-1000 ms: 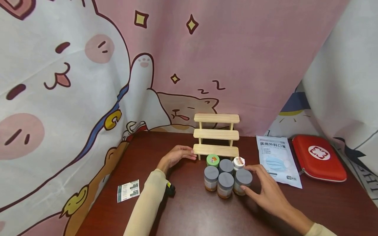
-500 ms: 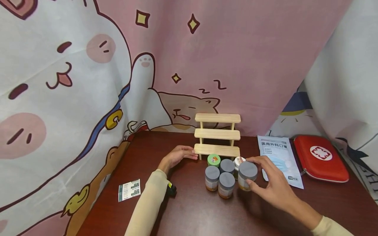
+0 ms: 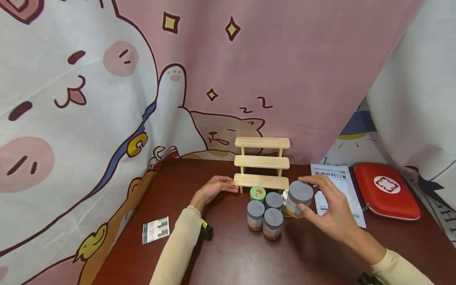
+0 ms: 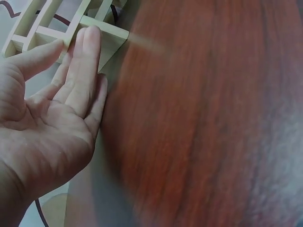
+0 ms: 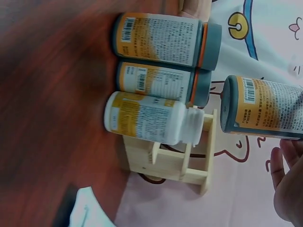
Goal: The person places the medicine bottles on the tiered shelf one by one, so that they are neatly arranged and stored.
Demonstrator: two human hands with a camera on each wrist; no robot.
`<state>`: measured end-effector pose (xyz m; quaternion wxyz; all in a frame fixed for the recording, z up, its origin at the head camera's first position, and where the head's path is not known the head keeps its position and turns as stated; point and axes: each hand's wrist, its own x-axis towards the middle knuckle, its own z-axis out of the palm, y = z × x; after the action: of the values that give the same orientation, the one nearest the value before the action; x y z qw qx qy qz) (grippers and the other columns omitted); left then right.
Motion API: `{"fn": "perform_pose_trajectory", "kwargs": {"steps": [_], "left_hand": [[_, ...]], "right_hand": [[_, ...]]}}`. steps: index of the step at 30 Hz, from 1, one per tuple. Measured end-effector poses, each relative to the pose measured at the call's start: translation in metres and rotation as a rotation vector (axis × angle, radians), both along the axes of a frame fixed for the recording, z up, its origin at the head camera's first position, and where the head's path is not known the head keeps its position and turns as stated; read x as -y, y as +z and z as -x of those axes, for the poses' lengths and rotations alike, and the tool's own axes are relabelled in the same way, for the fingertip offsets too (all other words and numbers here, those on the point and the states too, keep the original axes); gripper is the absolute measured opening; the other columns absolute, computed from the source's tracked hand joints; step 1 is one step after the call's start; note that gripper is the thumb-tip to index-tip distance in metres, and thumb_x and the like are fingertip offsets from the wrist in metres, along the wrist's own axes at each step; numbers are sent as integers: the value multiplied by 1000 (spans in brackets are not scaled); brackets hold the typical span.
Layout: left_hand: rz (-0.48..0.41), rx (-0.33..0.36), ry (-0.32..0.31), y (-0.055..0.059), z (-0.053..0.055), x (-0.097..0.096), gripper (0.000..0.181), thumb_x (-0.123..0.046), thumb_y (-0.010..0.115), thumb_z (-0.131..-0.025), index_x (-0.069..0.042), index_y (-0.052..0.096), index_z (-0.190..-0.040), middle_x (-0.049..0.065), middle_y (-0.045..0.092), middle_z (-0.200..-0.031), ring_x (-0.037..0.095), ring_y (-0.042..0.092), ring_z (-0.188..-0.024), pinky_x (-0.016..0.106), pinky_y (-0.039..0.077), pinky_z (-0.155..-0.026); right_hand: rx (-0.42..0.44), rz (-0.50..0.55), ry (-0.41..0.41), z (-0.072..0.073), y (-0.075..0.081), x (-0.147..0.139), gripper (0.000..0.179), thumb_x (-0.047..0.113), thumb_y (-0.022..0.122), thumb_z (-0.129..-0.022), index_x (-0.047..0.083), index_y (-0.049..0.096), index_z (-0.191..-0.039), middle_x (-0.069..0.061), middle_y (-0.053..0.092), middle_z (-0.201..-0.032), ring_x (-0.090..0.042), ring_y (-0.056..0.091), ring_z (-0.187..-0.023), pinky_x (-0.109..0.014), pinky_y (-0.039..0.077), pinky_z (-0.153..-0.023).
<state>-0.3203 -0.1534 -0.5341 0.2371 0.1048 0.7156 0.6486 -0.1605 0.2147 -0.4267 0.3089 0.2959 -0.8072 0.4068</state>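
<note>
My right hand holds a grey-lidded pill bottle between thumb and fingers, up off the table. In the right wrist view this bottle shows its orange-and-white label, apart from the others. Beneath and beside it stand several more bottles: grey-lidded ones, one with a green lid and a white bottle, partly hidden in the head view. My left hand touches the left end of the three-tier wooden shelf; its fingers are nearly straight against the wood in the left wrist view.
A mask packet and a red first-aid case lie at the right of the brown table. A small printed sachet lies at the left. Behind the shelf hangs a pink cartoon curtain.
My right hand has lifted the grey-lidded pill bottle out of the front row and carried it up and slightly rightward. The left hand stays at the shelf's end.
</note>
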Motion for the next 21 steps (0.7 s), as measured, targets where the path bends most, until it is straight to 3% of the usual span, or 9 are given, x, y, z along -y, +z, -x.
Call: {"fn": "perform_pose_trajectory", "kwargs": {"steps": [6,12,18,21], "left_hand": [[-16,14,33,2,2,1,25,-7,57,-107,7,66,-126,24,76,-116,29,78,-109,49,51,-115],[-16,24,38,3,3,0,27,-8,57,-108,8,64,-128,24,76,-117,33,77,-111,49,51,-115],[-15,41,23,2,2,0,28,-9,59,-107,7,65,-129,20,79,-113,28,80,-106,48,44,-121],[-15,48,10,2,1,0,28,-9,61,-106,6,65,-129,19,80,-112,25,80,-105,49,38,-126]], "right_hand": [[15,-49,-29,10,14,7,76,3,86,-70,13,64,-142,-6,66,-129,-3,58,-113,-7,41,-101],[58,-37,-9,34,24,16,72,5,86,-78,14,62,-145,-6,65,-131,-6,58,-118,-12,41,-102],[13,-18,4,58,29,25,70,3,86,-79,11,63,-144,-8,65,-128,-8,56,-100,-15,45,-84],[-2,-15,-12,70,32,30,69,4,86,-80,11,62,-145,-10,65,-129,-9,57,-101,-16,46,-82]]}}
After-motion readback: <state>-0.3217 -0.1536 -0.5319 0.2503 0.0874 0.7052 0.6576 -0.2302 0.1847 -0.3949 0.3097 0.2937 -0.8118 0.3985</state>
